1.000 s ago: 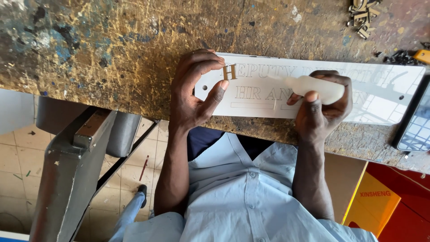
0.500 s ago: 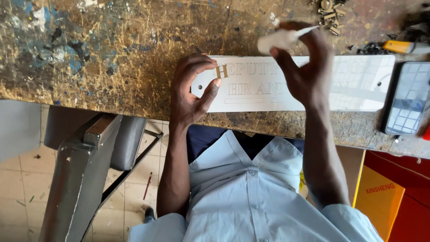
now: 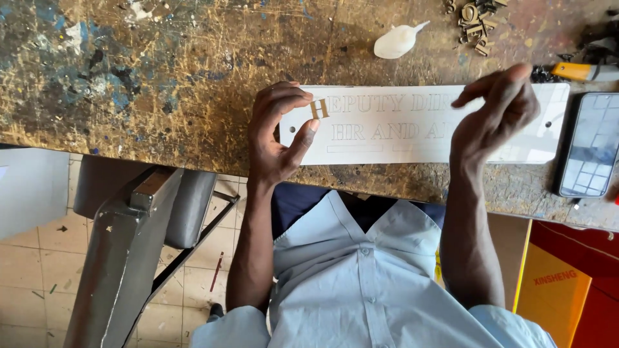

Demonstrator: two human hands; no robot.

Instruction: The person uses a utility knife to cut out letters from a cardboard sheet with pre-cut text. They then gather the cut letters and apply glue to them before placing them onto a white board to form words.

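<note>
Left hand (image 3: 278, 135) flat on the near-left end of the long white sign plate (image 3: 387, 138), fingers curled over its edge, thumb pressing beside the 1 gold cut-out letter (image 3: 318, 108) already seated at the start of the top row; not gripping anything, just pinning the plate to the paint-spattered workbench (image 3: 161, 77). Right hand (image 3: 496, 113) raised above the plate's right half, fingers loosely spread, empty. Small white squeeze bottle (image 3: 396, 42) lying on the bench beyond the plate, well apart from both hands. Heap of loose gold letters (image 3: 474, 19) at the far edge, untouched. Phone (image 3: 588, 145) just beside the plate's right end, yellow-handled tool (image 3: 577, 71) above it. Judged from this: only 1 letter fixed, every other outlined slot in both rows bare, so barely begun, nearly all of the lettering left to place.
</note>
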